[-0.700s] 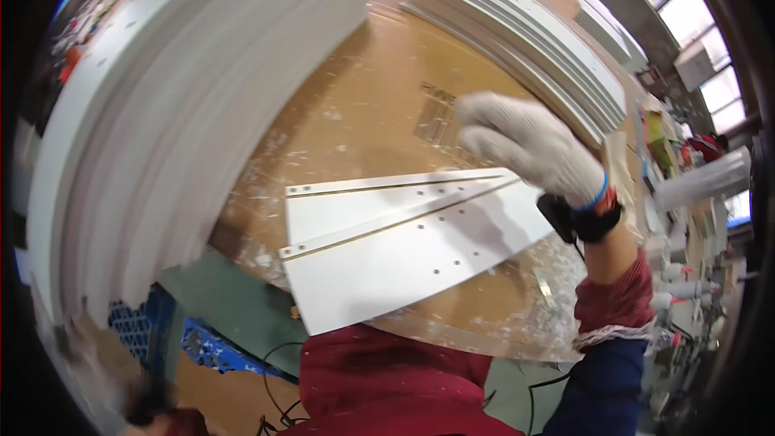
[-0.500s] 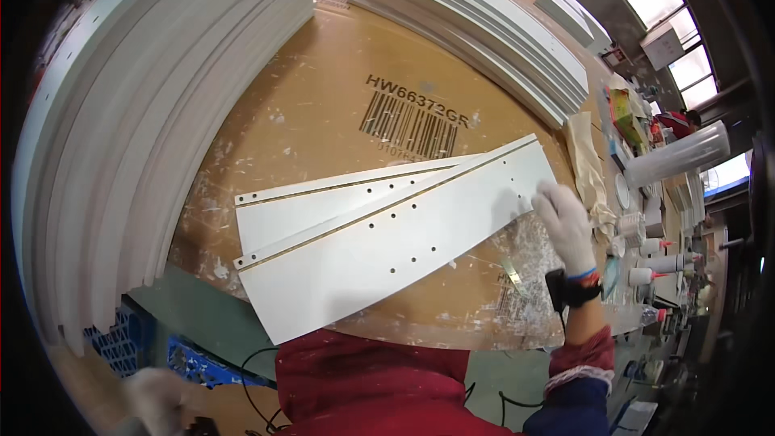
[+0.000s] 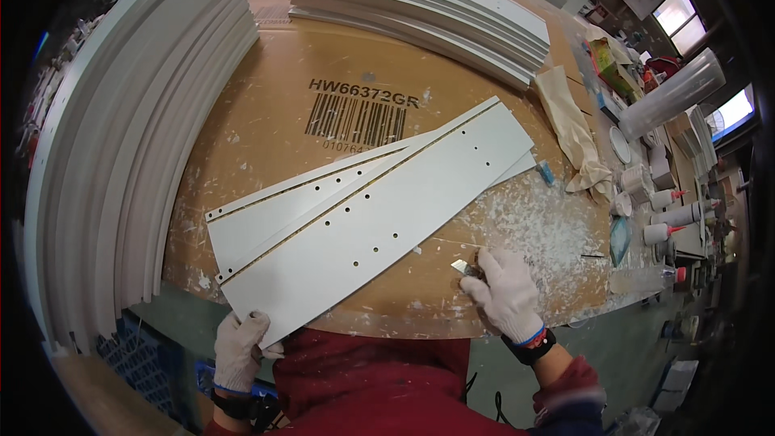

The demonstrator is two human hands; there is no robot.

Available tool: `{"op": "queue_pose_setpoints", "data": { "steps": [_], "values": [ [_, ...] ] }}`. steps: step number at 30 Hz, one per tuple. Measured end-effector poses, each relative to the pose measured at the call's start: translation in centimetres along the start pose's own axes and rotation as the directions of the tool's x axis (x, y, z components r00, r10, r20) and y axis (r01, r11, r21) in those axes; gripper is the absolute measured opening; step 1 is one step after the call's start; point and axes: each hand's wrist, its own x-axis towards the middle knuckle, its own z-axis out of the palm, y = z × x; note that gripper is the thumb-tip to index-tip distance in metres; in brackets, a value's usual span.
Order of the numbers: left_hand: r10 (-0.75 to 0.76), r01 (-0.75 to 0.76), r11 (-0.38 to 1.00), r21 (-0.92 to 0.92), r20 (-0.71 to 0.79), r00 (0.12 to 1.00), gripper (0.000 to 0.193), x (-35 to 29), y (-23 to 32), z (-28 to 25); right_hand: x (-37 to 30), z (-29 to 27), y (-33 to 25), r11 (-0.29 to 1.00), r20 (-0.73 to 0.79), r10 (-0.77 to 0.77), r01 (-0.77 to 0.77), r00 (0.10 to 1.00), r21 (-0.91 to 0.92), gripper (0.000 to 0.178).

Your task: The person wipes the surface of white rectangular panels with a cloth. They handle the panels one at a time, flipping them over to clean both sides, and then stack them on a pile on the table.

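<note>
Two long white boards with drilled holes and a narrow groove along one edge overlap at an angle on the cardboard-topped table. The upper board [image 3: 420, 202] covers much of the lower board [image 3: 262, 226]. My left hand [image 3: 240, 349], in a white knit glove, grips the upper board's near left corner, thumb on top. My gloved right hand [image 3: 508, 291] rests low over the table, right of the boards. Its thumb and fingers close around a small flat shiny metal blade [image 3: 460, 266]; the blade's other end is hidden by the fingers.
Tall stacks of white boards stand at the left [image 3: 121, 137] and the back [image 3: 420, 12]. Along the right lie a crumpled beige cloth [image 3: 565, 125], a small blue piece [image 3: 546, 173], glue bottles [image 3: 658, 232] and a clear plastic roll [image 3: 674, 97]. White flakes litter the table [image 3: 565, 234].
My left hand has come up from below the table edge onto the upper board's corner. My right hand has left the board's far end, moved nearer and taken hold of the metal blade.
</note>
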Motion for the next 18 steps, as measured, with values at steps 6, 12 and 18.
{"op": "queue_pose_setpoints", "data": {
  "steps": [6, 12, 18],
  "values": [
    [-0.063, 0.063, 0.998, 0.005, 0.138, 0.988, 0.023, -1.1, -2.4, -0.2, -1.5, 1.7, -0.5, 0.997, -0.047, -0.067, 0.068, 0.997, 0.022, 0.025],
    [-0.116, 0.120, 0.993, -0.008, 0.206, 0.972, 0.026, -0.6, -4.0, -0.3, -0.1, -0.1, -1.3, 0.994, 0.259, 0.047, -0.071, 0.965, 0.084, 0.015],
    [-0.128, 0.132, 0.991, 0.002, 0.267, 0.955, 0.023, 0.1, -4.0, -0.7, 4.2, -4.4, -3.1, 0.950, 0.509, 0.129, -0.253, 0.851, 0.182, 0.020]
  ]
}}
